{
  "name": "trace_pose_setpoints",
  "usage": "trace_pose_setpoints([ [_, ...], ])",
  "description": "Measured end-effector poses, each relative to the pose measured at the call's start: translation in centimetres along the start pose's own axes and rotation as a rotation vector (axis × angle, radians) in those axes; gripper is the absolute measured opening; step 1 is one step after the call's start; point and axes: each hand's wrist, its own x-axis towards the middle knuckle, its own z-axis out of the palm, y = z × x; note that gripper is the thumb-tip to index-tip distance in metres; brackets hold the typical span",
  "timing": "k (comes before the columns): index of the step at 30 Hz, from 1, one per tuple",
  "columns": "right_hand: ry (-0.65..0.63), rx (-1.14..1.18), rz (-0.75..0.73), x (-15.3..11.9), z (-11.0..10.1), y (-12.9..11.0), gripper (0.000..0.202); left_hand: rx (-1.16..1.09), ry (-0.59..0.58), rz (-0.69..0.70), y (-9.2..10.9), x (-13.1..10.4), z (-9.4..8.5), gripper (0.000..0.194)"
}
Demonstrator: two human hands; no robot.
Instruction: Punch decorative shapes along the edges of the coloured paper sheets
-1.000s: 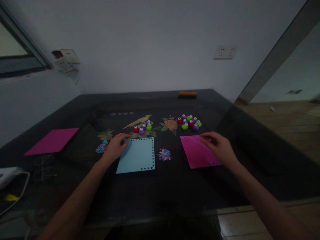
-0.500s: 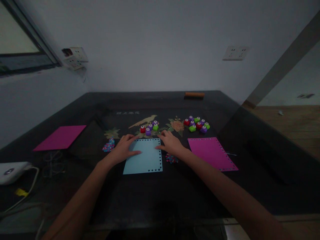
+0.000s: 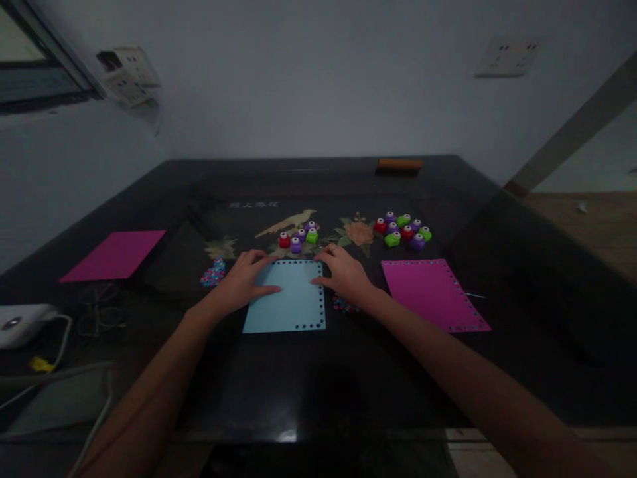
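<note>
A light blue sheet (image 3: pixel 293 302) lies flat on the dark table, with small dark marks along its top, right and part of its bottom edge. My left hand (image 3: pixel 245 282) rests over its upper left edge, thumb apart from the fingers. Over the upper right corner lies my right hand (image 3: pixel 344 271), its thumb also spread and touching the sheet. Small colourful pieces (image 3: pixel 213 273) are heaped beside my left hand. Another little heap (image 3: pixel 343 305) is partly hidden under my right hand. Several red, purple and green toys with eyes (image 3: pixel 296 245) stand just behind the sheet.
On the right lies a pink sheet (image 3: pixel 432 292) with marked edges, and behind it more eyed toys (image 3: pixel 407 232). A plain pink sheet (image 3: pixel 117 255) and a white device (image 3: pixel 24 325) with a cable are at left. An orange-brown roll (image 3: pixel 399 164) sits at the table's back edge.
The view has tilted down slightly, so the table and its objects appear higher up. Both hands keep nearly the same place on the light blue sheet.
</note>
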Motion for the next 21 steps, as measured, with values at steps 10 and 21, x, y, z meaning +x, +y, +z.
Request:
trace_pose_setpoints([
  [10,-0.005,0.134,0.051,0.4,0.6,0.1,0.03,-0.019,0.003,-0.022,1.0,0.1,-0.8,0.057],
  [21,0.007,0.174,0.022,0.5,0.8,0.2,0.019,-0.072,0.08,-0.03,0.9,0.4,-1.0,0.051],
])
